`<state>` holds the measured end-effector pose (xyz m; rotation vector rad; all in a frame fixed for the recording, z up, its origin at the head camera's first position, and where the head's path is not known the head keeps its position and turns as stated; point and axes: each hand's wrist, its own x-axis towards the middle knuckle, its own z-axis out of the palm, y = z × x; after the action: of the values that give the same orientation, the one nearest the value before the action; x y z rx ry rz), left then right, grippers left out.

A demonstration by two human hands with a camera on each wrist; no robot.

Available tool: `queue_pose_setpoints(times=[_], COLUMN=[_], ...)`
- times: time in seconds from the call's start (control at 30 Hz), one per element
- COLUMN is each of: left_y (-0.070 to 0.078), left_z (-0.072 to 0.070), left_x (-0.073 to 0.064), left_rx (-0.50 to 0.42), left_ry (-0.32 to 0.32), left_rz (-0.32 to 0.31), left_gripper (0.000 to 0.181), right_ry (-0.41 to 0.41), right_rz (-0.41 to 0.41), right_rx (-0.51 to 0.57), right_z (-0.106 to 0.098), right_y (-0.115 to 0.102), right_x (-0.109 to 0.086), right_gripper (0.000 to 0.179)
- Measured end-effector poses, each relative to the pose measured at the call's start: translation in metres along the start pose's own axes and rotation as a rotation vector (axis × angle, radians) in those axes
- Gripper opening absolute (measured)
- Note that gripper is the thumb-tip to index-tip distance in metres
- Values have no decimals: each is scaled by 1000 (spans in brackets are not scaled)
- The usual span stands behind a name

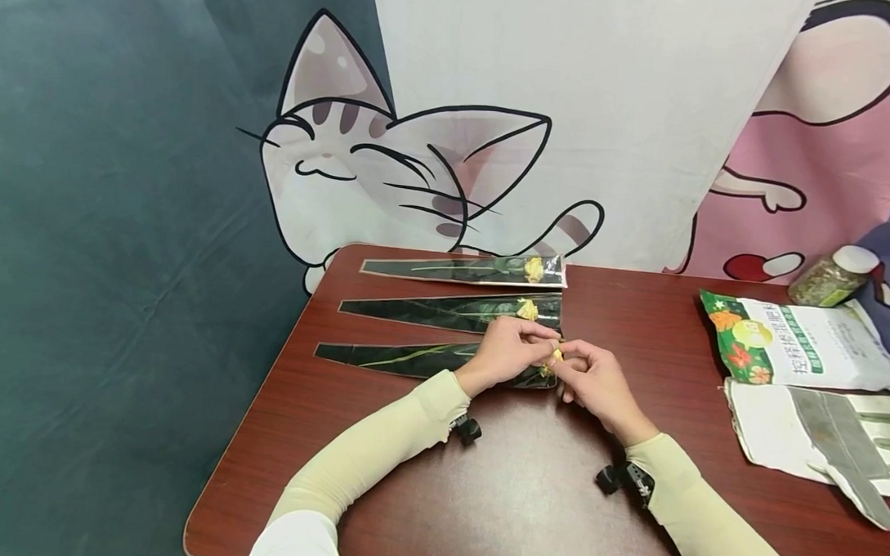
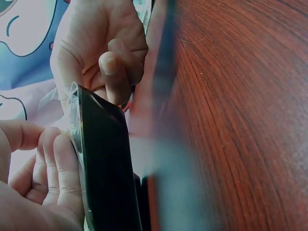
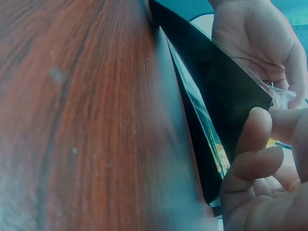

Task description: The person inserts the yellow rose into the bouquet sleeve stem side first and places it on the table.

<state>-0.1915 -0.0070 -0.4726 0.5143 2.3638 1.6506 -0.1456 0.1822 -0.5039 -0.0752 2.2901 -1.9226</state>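
Nearest of three flower sleeves, a long tapering black-and-clear flower sleeve (image 1: 413, 361) lies with its wide end at the right, a green stem and a yellow flower inside. At that end my left hand (image 1: 510, 347) pinches the clear film between thumb and fingers. My right hand (image 1: 597, 385) faces it and pinches the same edge near the corner. Both wrist views show the wide end raised off the table, its dark back (image 2: 103, 159) towards the camera and the crinkled clear film (image 3: 283, 96) at the rim. The hands partly hide the flower.
Two similar sleeves, a middle sleeve (image 1: 414, 311) and a far sleeve (image 1: 445, 270), lie behind, each with a yellow flower. At the right are a fertilizer bag (image 1: 803, 344), a jar of granules (image 1: 831, 278) and work gloves (image 1: 815, 438) on the brown table (image 1: 510, 509).
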Motion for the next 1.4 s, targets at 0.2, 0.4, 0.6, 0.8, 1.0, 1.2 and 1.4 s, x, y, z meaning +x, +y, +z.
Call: queue_pose_setpoints(times=[0.2,0.4,0.6,0.8,1.0,1.2,1.4], left_y=[-1,-3,-4,-4,-7,-9,-9], left_z=[-2,-2,1,3,3,3,4], left_x=[0,1,1,1,2,3,2], left_rx=[10,34,51,54,14,40,30], left_ry=[-7,-14,-38,-41,-45,-39,-43], left_rz=[-8,-14,-25,-18,-42,-16,-5], left_gripper=[17,18,17,18,20,19,22], right_ry=[13,124,150,120,95,67,44], right_rz=[-6,-64,-70,-72,-75,-65,-45], right_rx=[-90,-229,-282,-271,-248,-243,-279], right_z=[-4,-12,-16,-12,-9,-6,-4], right_y=[-1,0,4,7,7,5,4], right_x=[-3,-8,-10,-9,-5,-2,-3], right_gripper=[40,40,32,30,27,26,30])
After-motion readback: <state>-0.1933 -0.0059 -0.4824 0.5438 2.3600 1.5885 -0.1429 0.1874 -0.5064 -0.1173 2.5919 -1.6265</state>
